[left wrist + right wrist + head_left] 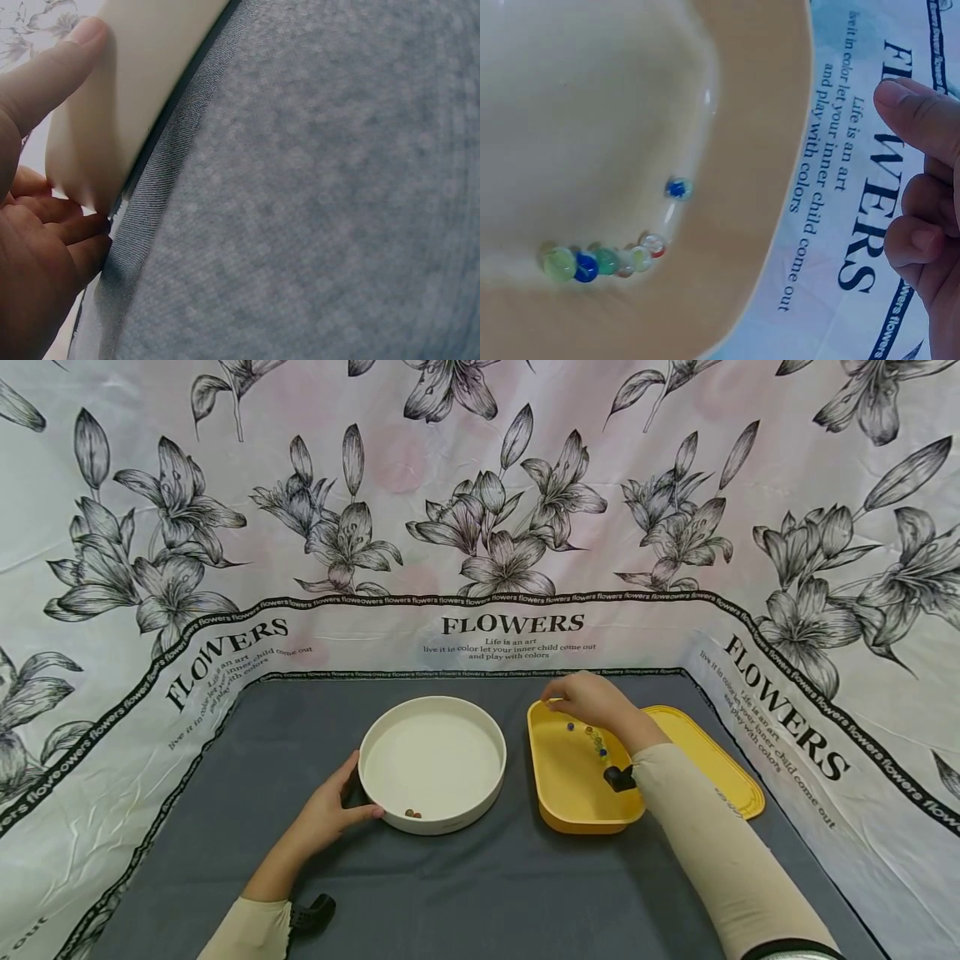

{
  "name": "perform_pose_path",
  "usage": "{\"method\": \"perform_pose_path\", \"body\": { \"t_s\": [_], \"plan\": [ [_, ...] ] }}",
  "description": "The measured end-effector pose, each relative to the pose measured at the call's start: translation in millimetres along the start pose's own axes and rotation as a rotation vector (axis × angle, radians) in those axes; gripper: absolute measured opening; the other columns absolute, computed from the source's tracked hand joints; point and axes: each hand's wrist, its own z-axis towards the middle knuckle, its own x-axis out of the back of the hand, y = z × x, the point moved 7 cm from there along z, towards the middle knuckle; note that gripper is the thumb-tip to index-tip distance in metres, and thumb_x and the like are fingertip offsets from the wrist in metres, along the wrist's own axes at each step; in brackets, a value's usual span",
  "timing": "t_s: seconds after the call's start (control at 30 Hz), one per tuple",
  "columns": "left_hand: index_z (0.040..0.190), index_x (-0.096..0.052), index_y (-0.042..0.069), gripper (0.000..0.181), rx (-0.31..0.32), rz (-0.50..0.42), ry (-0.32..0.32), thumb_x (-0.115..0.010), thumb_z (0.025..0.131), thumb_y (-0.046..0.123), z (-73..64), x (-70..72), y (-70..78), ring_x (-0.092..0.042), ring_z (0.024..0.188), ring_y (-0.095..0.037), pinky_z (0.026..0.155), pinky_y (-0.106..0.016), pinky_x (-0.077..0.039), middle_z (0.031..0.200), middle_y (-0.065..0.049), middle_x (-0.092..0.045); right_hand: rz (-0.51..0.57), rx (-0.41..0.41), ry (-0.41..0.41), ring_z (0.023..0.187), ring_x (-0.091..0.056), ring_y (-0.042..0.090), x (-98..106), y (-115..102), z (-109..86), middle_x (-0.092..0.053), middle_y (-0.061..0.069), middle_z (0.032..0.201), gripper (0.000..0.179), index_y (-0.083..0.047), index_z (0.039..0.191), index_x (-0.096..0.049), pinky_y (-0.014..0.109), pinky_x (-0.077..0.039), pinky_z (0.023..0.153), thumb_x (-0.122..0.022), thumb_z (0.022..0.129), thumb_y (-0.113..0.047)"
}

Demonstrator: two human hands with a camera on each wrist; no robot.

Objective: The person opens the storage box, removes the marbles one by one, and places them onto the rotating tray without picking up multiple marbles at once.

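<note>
My left hand (330, 810) grips the outer left wall of a round white dish (431, 752), thumb at the front and fingers round the side. In the left wrist view its fingertips (94, 244) meet the dish's bottom edge. Small brownish marbles (412, 814) lie inside, near the front wall. My right hand (588, 697) hovers at the far left rim of a yellow tub (558, 777), fingers curled. No object shows in it, but I cannot tell what the fingertips hide. Several glass marbles (585, 266) lie in a row in the tub, with one blue marble (678, 187) apart.
A yellow lid (678, 722) lies to the right of the tub, partly under my right sleeve (712, 818). Dark grey cloth (480, 893) covers the table. Behind it hangs a white flower-printed sheet (510, 552).
</note>
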Motion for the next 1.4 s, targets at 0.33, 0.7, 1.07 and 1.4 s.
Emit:
{"method": "perform_pose_path", "body": {
  "t_s": [0.33, 0.7, 1.07, 1.4],
  "plan": [
    [0.164, -0.010, 0.001, 0.122, -0.005, 0.008, -0.005, -0.089, 0.079, 0.038, 0.6, -0.4, -1.0, -0.024, 0.153, -0.041, 0.120, -0.057, -0.030, 0.170, -0.021, -0.015, 0.017, 0.021, 0.000, 0.104, -0.071, 0.019, 11.3, -18.7, 2.7, -0.074, -0.002, 0.118, 0.021, -0.020, 0.122, -0.075, 0.042, -0.059, 0.089, -0.067, 0.102, -0.022],
    [0.164, -0.010, 0.001, 0.121, -0.006, 0.008, -0.001, -0.089, 0.080, 0.038, 0.5, -0.6, -0.7, -0.025, 0.153, -0.042, 0.119, -0.059, -0.029, 0.169, -0.021, -0.016, 0.009, 0.074, 0.003, 0.102, -0.071, 0.016, 16.5, -41.2, 12.0, -0.075, -0.005, 0.115, 0.020, -0.022, 0.120, -0.076, 0.039, -0.059, 0.089, -0.068, 0.101, -0.022],
    [0.164, -0.011, 0.001, 0.120, -0.001, 0.011, 0.003, -0.089, 0.080, 0.037, 0.4, -0.2, 1.2, -0.024, 0.153, -0.042, 0.120, -0.059, -0.029, 0.169, -0.021, -0.017, -0.024, 0.140, 0.012, 0.102, -0.071, 0.015, 12.8, -68.2, 27.1, -0.075, -0.006, 0.114, 0.018, -0.023, 0.116, -0.077, 0.037, -0.059, 0.087, -0.071, 0.099, -0.022],
    [0.164, -0.010, 0.001, 0.121, 0.015, 0.019, -0.007, -0.088, 0.080, 0.039, -0.3, 0.1, 0.5, -0.025, 0.153, -0.041, 0.120, -0.058, -0.030, 0.170, -0.020, -0.015, -0.041, 0.179, 0.001, 0.096, -0.070, 0.011, 3.1, -91.6, 41.3, -0.075, -0.009, 0.113, 0.019, -0.025, 0.117, -0.076, 0.032, -0.059, 0.082, -0.071, 0.099, -0.021]
  ]
}}
